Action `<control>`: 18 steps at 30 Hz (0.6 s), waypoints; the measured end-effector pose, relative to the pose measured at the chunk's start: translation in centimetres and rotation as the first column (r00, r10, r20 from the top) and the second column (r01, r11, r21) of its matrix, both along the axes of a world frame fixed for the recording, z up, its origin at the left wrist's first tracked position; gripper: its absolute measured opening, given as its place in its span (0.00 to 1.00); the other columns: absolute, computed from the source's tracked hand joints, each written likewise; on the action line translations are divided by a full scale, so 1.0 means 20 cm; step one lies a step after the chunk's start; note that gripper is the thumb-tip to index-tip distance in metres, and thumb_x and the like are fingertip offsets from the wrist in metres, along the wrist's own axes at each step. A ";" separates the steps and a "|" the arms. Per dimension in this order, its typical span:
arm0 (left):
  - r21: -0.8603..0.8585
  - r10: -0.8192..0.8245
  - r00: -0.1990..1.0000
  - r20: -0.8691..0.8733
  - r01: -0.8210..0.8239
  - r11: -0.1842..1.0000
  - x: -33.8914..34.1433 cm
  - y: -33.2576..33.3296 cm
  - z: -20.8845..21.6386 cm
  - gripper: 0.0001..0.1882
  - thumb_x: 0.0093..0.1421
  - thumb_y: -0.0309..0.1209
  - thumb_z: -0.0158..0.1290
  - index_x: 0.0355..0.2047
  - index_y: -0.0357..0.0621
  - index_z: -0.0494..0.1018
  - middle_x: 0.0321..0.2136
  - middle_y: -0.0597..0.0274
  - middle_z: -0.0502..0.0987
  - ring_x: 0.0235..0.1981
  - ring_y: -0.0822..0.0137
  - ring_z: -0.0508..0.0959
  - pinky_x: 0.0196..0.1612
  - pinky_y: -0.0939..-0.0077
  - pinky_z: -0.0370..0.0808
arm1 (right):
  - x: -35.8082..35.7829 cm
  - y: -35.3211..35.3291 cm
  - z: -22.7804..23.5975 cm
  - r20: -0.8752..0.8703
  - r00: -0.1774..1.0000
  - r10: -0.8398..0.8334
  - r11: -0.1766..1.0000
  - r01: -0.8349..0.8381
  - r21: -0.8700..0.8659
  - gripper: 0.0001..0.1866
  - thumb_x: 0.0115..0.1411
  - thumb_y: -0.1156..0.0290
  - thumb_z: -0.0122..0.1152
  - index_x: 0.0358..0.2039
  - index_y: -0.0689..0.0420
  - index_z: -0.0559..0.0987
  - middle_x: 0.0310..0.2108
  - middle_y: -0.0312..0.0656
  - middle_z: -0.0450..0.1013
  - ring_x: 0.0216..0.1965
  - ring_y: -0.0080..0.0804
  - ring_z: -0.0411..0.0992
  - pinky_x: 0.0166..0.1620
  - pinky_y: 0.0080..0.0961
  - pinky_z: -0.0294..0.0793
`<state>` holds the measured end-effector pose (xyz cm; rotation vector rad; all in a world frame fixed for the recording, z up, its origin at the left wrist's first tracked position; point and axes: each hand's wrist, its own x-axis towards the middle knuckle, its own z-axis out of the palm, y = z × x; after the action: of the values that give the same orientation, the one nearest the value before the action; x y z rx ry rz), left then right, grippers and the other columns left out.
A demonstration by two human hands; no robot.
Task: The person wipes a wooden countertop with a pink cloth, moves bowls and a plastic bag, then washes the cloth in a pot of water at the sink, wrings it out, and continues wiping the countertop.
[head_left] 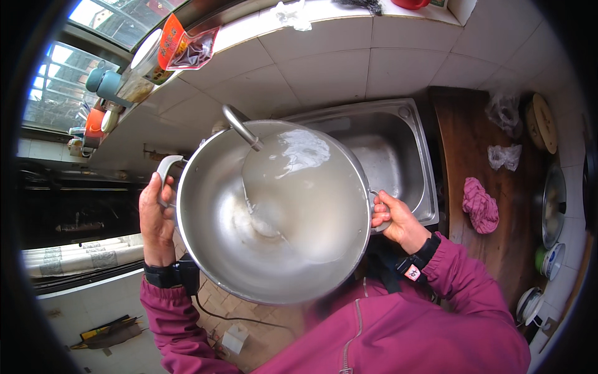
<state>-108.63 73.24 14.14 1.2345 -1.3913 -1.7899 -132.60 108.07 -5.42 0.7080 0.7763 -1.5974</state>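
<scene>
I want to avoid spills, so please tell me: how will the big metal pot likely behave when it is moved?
The metal pot is probably heavy, being wide and holding liquid. That liquid may slosh, as it lies loose, gathered toward one side. Its shiny metal looks stiff and should barely flex.

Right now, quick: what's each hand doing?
Left hand: closed, holding the left handle of the big metal pot.
Right hand: closed, holding the pot's right handle.
</scene>
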 end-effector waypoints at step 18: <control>0.162 -0.022 1.000 0.009 0.021 0.987 -0.23 -0.03 0.08 0.14 0.64 0.36 0.47 0.29 0.37 0.71 0.13 0.72 0.70 0.08 0.84 0.61 0.08 0.93 0.52 | -0.01 0.04 -0.09 0.207 0.978 0.015 0.998 -0.029 0.061 0.13 0.65 0.62 0.48 0.29 0.57 0.67 0.18 0.30 0.59 0.13 0.14 0.53 0.22 0.14 0.58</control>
<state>-113.13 72.69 15.74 1.3172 -1.2905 -1.9460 -132.81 108.96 -7.25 0.8927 0.6821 -1.4576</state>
